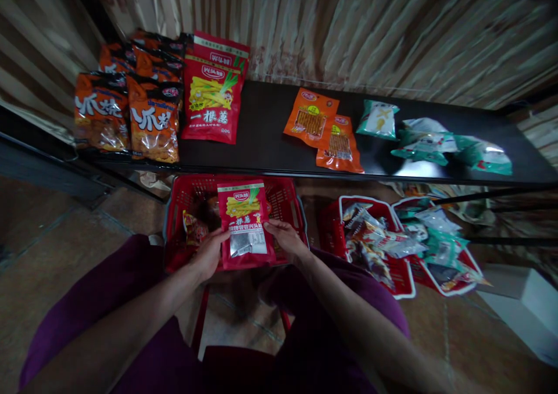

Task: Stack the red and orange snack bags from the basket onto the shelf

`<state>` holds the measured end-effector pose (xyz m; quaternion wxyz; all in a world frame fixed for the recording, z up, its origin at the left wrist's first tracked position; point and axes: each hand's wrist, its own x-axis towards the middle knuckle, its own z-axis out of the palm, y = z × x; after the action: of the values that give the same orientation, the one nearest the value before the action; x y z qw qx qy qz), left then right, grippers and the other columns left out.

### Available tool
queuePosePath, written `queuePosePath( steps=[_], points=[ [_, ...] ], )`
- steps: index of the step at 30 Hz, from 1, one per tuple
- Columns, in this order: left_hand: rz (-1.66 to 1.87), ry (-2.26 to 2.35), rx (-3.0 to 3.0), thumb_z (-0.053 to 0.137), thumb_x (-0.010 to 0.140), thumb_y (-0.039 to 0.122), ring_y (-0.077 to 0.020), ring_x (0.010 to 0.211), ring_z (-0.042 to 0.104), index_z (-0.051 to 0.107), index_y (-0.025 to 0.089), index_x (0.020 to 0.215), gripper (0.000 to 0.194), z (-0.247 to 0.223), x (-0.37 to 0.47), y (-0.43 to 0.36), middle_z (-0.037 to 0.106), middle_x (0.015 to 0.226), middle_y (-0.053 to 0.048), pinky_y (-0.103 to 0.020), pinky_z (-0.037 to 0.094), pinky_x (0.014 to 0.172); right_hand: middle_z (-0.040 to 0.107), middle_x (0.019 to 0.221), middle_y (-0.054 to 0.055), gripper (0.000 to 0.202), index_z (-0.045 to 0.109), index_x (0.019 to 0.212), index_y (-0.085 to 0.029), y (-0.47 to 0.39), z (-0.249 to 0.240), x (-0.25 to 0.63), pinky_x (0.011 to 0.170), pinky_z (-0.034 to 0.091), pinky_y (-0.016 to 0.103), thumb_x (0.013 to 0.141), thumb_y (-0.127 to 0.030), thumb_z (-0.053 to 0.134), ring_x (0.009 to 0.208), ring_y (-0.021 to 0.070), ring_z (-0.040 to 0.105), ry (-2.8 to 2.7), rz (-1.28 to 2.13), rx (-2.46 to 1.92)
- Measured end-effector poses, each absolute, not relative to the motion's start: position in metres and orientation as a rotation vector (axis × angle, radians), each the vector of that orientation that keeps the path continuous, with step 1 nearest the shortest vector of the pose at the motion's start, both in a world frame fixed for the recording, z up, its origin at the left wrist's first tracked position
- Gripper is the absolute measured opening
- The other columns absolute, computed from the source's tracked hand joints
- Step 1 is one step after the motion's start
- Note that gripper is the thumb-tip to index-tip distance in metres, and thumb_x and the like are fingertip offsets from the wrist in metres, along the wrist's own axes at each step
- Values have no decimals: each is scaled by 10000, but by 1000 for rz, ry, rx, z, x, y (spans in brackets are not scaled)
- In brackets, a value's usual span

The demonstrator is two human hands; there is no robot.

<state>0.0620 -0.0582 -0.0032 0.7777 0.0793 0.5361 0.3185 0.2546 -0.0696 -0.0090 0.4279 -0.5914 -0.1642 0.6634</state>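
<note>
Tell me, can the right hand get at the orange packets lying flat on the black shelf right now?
Probably not at once. The right hand and the left hand both grip the red snack packet over the red basket. Nothing blocks the way to the orange packets; it must only let go first.

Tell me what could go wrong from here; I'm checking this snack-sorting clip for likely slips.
1. The red snack packet is held only at its side edges by the left hand and right hand above the red basket; a loose pinch might drop it back in.
2. The standing red packets lean beside the orange bags; adding another could topple the row.
3. The orange flat packets lie near the shelf's front edge and might slide off.
</note>
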Motion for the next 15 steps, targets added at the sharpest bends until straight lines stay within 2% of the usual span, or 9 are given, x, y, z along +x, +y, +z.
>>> queuePosePath(
  steps=[5,9,15],
  points=[
    [643,1174,153,602,760,82,-195,731,703,647,115,918,168,4,63,-61,728,817,-90,-337,566,747,724,672,16,374,679,685,-190,-68,-6,253,735,530,352,467,-450,837,722,217,685,-361,1655,-1473],
    [705,1237,129,614,770,78,-187,772,706,641,134,885,131,0,62,-60,729,835,-74,-330,562,785,728,738,27,371,685,755,-177,-71,-2,252,691,546,312,522,-429,824,703,188,680,-397,1781,-1464],
    [778,1262,112,625,787,115,-182,822,698,639,155,944,163,-12,59,-57,730,877,-62,-349,553,818,715,792,-6,322,691,820,-184,-77,4,255,566,557,218,545,-277,831,611,109,649,-415,1923,-1527]
  ],
)
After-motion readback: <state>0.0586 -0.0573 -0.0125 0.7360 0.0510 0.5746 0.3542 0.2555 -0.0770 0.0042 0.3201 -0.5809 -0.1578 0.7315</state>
